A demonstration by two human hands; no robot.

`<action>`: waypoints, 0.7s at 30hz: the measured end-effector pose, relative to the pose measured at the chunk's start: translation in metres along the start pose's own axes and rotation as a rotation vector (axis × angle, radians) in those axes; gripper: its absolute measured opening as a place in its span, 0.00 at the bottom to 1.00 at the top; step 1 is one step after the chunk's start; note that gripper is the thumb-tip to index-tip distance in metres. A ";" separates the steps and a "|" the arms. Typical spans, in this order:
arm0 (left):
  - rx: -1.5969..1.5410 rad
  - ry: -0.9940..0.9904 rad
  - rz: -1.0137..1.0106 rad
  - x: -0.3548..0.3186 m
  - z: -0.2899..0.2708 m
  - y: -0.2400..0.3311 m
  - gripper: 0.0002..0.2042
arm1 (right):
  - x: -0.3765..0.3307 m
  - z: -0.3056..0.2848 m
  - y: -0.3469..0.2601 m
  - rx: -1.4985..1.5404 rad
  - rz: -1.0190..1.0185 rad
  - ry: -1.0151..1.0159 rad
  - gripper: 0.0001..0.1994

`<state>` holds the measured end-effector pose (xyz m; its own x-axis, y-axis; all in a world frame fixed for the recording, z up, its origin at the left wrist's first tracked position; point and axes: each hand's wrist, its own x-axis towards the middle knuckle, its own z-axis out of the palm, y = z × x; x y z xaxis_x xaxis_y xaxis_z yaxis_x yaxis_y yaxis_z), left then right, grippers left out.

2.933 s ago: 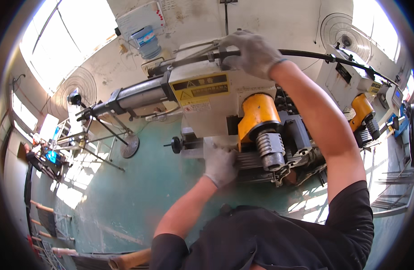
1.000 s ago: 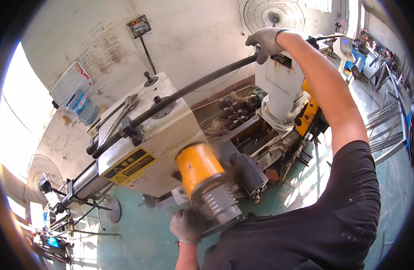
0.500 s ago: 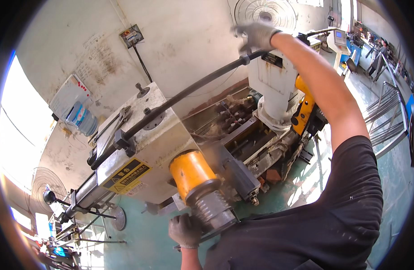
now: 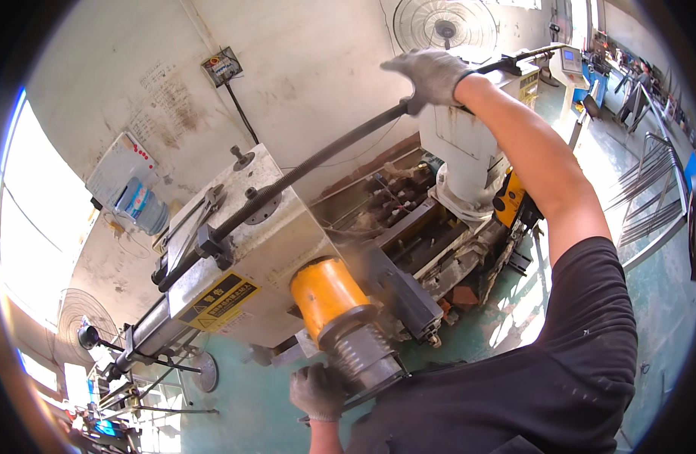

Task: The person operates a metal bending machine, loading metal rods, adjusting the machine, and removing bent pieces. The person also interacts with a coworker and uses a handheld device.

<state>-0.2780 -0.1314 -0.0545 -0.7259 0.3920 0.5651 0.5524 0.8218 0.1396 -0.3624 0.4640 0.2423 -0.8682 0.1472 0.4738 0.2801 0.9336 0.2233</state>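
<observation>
My left hand [image 4: 317, 391], in a grey work glove, is closed low beside a ribbed metal cylinder [image 4: 361, 356]; what its fingers hold is hidden. A thin dark bar [image 4: 357, 401] passes by its wrist. Above the ribbed cylinder is an orange cylinder [image 4: 329, 295], mounted on the side of a pale machine block [image 4: 268, 253]. My right hand [image 4: 439, 76], gloved too, reaches far up with its fingers stretched out. Its thumb side is at a collar on a long dark threaded rod [image 4: 333, 151], which runs across the top of the block.
A white machine column [image 4: 463, 163] and a dark box-shaped part [image 4: 404, 291] stand beyond the block. A wall fan [image 4: 445, 26] is behind my right hand. A water bottle [image 4: 142, 206] hangs by the wall. Metal rods lie on a rack [image 4: 654, 189] at right.
My right hand has turned over, its fingers now stretched leftward by the rod. My left hand stays closed by the ribbed cylinder. The whole view has shifted slightly.
</observation>
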 end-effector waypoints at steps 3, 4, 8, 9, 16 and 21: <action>0.002 0.019 -0.006 -0.003 0.001 0.002 0.05 | 0.014 -0.019 0.038 0.070 0.356 0.477 0.25; 0.007 0.011 -0.011 -0.003 0.000 0.002 0.05 | 0.008 -0.034 0.033 0.091 0.340 0.313 0.30; 0.014 -0.022 -0.006 0.001 -0.005 -0.001 0.05 | -0.017 -0.020 -0.035 -0.017 -0.031 -0.232 0.50; 0.015 -0.031 0.002 0.001 -0.005 -0.002 0.05 | -0.017 -0.010 -0.039 -0.071 -0.077 -0.079 0.48; -0.044 0.014 -0.028 -0.007 -0.011 -0.008 0.06 | -0.003 -0.052 -0.036 0.178 0.232 0.099 0.41; -0.050 -0.068 -0.044 -0.014 -0.044 -0.021 0.07 | -0.014 -0.036 -0.060 0.177 -0.013 0.070 0.46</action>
<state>-0.2611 -0.1727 -0.0297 -0.7752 0.3844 0.5013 0.5379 0.8178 0.2047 -0.3527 0.3943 0.2527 -0.8391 0.1177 0.5312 0.1874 0.9791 0.0790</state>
